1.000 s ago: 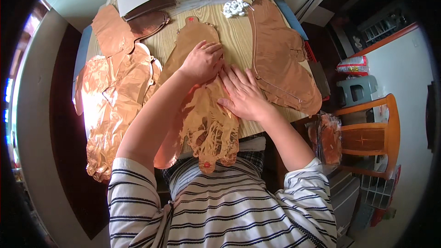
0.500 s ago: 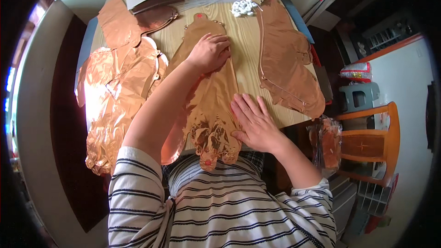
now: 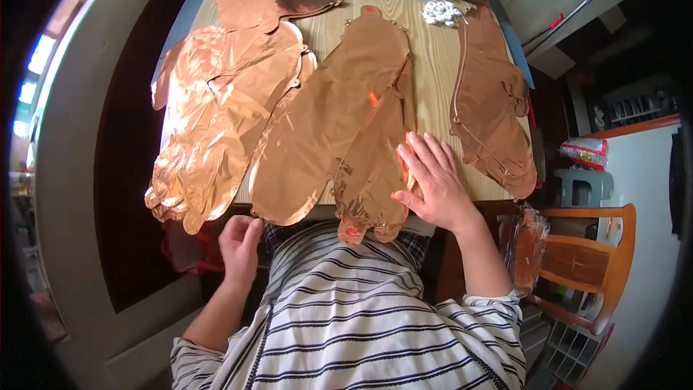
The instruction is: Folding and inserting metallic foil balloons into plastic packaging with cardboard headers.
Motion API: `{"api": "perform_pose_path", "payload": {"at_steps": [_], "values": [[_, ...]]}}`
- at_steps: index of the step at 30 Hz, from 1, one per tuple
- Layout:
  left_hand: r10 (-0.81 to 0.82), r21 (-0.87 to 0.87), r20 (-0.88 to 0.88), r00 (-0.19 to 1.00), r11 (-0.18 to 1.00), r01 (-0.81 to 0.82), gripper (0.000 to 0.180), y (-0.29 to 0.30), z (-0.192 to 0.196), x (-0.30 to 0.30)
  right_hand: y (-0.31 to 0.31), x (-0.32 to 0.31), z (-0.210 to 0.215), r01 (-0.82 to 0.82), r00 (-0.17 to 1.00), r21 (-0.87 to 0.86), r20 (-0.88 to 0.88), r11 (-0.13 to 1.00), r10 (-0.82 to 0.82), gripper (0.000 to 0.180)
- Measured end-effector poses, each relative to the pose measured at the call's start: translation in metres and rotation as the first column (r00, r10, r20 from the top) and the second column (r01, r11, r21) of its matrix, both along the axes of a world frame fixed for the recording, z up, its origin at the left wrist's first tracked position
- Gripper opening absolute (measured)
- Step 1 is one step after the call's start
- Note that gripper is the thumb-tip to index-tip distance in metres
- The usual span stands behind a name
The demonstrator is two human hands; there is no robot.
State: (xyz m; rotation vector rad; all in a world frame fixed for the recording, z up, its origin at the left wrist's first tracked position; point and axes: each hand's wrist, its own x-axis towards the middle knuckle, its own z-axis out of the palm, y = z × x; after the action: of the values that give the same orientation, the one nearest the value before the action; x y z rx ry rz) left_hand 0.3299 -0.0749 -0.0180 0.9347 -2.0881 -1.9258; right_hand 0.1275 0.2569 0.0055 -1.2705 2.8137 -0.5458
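Your right hand (image 3: 433, 184) lies flat with its fingers spread, palm down on the near right edge of the flattened rose-gold foil balloon (image 3: 339, 126) in the middle of the light wooden table (image 3: 432, 54); it presses on the balloon and grips nothing. That balloon runs from the table's far edge at twelve o'clock down to the near edge, where two rounded lobes hang over the rim just above your striped shirt (image 3: 361, 325).

Your left hand (image 3: 238, 242) sits at about seven o'clock from the right one, below the table's near edge and beside your shirt. Its fingers are loosely curled and it holds nothing; it is close under the overhanging left lobe of the balloon, but whether it touches the foil cannot be told.

At nine to ten o'clock from the centre balloon lies a crinkled stack of shiny copper foil balloons (image 3: 209, 123), overlapping one another and drooping over the table's left corner. At two o'clock from your right hand rests a darker brown foil balloon (image 3: 491, 108), laid lengthwise along the right edge of the table, well apart from your fingers.

Farther out, near twelve o'clock, a small bundle of white ribbon (image 3: 442, 11) lies just beside the far tip of the brown balloon. Off the table at four o'clock stands an orange wooden chair (image 3: 588, 260).
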Motion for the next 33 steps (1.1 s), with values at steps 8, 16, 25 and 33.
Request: {"api": "perform_pose_path", "payload": {"at_steps": [8,16,25,33], "values": [[-0.154,0.328,-0.102,0.983,0.927,0.18,0.018,0.02,0.02,-0.044,-0.009,-0.058,-0.022,-0.015,0.997,-0.284,-0.076,0.959,-0.007,0.054],[-0.856,-0.739,-0.227,0.464,0.462,0.49,0.011,0.034,0.055,-0.099,-0.036,-0.073,-0.019,-0.007,0.997,0.01,-0.081,1.0,0.008,0.061],[-0.94,-0.578,-0.203,0.275,0.342,0.741,0.02,0.026,0.048,-0.146,-0.03,-0.077,-0.018,-0.056,0.993,0.005,-0.105,0.998,0.057,0.06],[-0.85,-0.914,0.184,0.493,0.036,0.404,0.066,0.011,0.006,-0.194,-0.029,-0.081,-0.018,-0.073,0.994,-0.02,-0.082,0.997,0.071,0.061]]}}
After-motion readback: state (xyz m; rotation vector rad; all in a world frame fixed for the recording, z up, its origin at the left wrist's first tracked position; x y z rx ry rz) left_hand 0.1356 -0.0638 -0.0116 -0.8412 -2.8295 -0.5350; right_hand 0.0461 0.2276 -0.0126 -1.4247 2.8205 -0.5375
